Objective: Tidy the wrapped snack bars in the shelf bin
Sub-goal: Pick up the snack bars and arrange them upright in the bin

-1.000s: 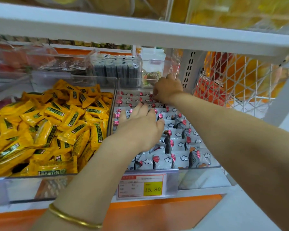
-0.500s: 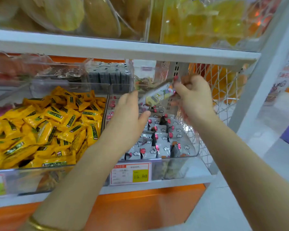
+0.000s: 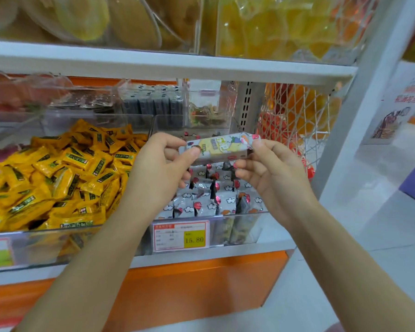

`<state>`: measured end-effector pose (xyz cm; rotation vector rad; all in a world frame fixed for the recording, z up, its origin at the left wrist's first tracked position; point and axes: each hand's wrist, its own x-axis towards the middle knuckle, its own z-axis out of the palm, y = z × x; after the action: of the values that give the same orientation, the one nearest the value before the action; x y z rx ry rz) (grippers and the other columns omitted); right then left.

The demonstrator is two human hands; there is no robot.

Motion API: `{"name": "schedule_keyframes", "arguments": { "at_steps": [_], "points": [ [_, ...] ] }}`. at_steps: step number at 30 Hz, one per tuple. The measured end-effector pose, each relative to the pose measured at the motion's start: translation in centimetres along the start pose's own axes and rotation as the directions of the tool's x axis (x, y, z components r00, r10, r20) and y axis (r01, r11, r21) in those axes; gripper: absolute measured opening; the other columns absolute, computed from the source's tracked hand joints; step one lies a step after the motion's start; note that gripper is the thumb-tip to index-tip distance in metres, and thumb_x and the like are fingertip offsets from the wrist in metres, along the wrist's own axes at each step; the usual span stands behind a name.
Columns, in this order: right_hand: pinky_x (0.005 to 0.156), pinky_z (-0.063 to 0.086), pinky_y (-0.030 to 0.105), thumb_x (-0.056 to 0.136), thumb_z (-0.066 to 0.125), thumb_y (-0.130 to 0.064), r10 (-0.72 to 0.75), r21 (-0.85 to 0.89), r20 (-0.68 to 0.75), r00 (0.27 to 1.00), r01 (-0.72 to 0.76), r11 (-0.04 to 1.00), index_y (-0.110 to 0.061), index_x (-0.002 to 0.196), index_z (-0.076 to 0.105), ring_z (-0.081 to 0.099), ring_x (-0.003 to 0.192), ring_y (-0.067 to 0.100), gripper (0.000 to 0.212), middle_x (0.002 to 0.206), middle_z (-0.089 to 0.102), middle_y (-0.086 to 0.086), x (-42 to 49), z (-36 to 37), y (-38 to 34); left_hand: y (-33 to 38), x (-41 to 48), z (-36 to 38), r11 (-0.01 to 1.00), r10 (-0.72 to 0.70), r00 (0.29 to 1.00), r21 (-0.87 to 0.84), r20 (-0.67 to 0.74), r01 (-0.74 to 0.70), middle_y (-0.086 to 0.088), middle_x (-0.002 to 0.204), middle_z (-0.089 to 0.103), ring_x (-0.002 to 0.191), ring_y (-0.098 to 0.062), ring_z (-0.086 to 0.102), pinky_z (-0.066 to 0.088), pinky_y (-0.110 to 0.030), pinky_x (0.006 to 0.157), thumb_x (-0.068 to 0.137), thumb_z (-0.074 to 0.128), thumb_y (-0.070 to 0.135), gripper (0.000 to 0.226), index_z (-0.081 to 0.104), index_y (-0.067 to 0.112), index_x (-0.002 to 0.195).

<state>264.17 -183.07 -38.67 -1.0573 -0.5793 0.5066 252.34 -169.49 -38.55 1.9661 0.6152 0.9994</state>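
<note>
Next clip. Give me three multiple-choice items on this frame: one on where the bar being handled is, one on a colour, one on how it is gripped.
1. Where is the pale wrapped bar relative to the clear bin of grey cloud-print bars?
A. lying inside it
B. held up over it
C. wedged beneath it

2. What colour is the patch behind "15.80" on the price tag?
A. yellow
B. blue
C. green

3. How is the bar held?
A. by one hand alone
B. by both hands, one at each end
C. flat on an open palm

Answers:
1 B: the bar is clear of the stacked bars, up between the hands.
2 A: the number sits on a yellow square.
3 B: the left hand and right hand each pinch an end.
</note>
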Motion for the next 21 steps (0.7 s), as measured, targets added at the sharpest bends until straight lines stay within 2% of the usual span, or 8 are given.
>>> {"name": "schedule_keyframes", "arguments": {
  "at_steps": [5,8,10,13,18,21],
  "points": [
    [0.061,0.053,0.024,0.094,0.054,-0.016,0.001,-0.020,0.028,1.000,0.000,1.000,0.000,0.107,0.058,0.063,0.070,0.017,0.021,0.083,0.063,0.008,0.18,0.14,0.33,-0.05,-0.02,0.29,1.000,-0.016,0.999,-0.010,0.046,0.017,-0.003,0.058,0.061,0.041,-0.006,0.053,0.045,-0.018,0.042,0.089,0.055,0.034,0.020,0.056,0.015,0.089],
    [0.065,0.054,0.026,0.093,0.055,-0.013,0.005,-0.051,-0.005,1.000,-0.005,0.999,0.000,0.118,0.053,0.064,0.076,0.017,0.028,0.103,0.062,0.016,0.22,0.23,0.54,0.02,-0.13,0.37,0.998,-0.046,0.997,-0.047,0.064,0.049,-0.004,0.059,0.059,0.040,-0.006,0.052,0.045,-0.018,0.041,0.091,0.052,0.033,0.023,0.055,0.011,0.087],
    [0.065,0.054,0.027,0.092,0.056,-0.012,0.011,-0.041,-0.011,1.000,-0.012,0.999,-0.006,0.111,0.054,0.064,0.081,0.018,0.020,0.112,0.061,0.018,0.18,0.28,0.62,0.03,-0.13,0.23,0.996,-0.064,0.994,-0.059,0.085,0.069,-0.003,0.060,0.057,0.041,-0.005,0.051,0.044,-0.018,0.041,0.093,0.048,0.035,0.029,0.055,0.008,0.086],
    [0.060,0.054,0.026,0.091,0.056,-0.011,0.017,-0.011,0.002,1.000,-0.017,1.000,-0.010,0.101,0.052,0.065,0.077,0.018,0.011,0.102,0.064,0.014,-0.01,0.45,0.63,-0.14,-0.07,0.21,0.992,-0.106,0.984,-0.058,0.143,0.115,-0.003,0.061,0.055,0.041,-0.008,0.052,0.045,-0.021,0.041,0.095,0.042,0.037,0.035,0.056,0.006,0.090],
    [0.054,0.053,0.025,0.088,0.060,-0.010,0.008,0.039,0.027,1.000,-0.009,0.999,-0.013,0.103,0.050,0.066,0.071,0.015,0.018,0.084,0.070,0.001,-0.19,0.58,0.55,-0.48,-0.22,0.57,0.980,-0.162,0.964,-0.083,0.211,0.183,-0.006,0.066,0.062,0.048,-0.012,0.054,0.047,-0.029,0.048,0.096,0.042,0.032,0.025,0.055,0.012,0.092],
    [0.054,0.052,0.024,0.087,0.061,-0.007,-0.012,0.046,0.059,0.998,0.009,0.999,-0.015,0.102,0.052,0.066,0.071,0.015,0.019,0.075,0.068,-0.008,-0.23,0.52,0.58,-0.55,-0.40,0.69,0.986,-0.152,0.970,-0.037,0.191,0.162,0.002,0.054,0.062,0.043,-0.005,0.052,0.043,-0.022,0.046,0.096,0.043,0.030,0.015,0.055,0.022,0.091]
  ]
}}
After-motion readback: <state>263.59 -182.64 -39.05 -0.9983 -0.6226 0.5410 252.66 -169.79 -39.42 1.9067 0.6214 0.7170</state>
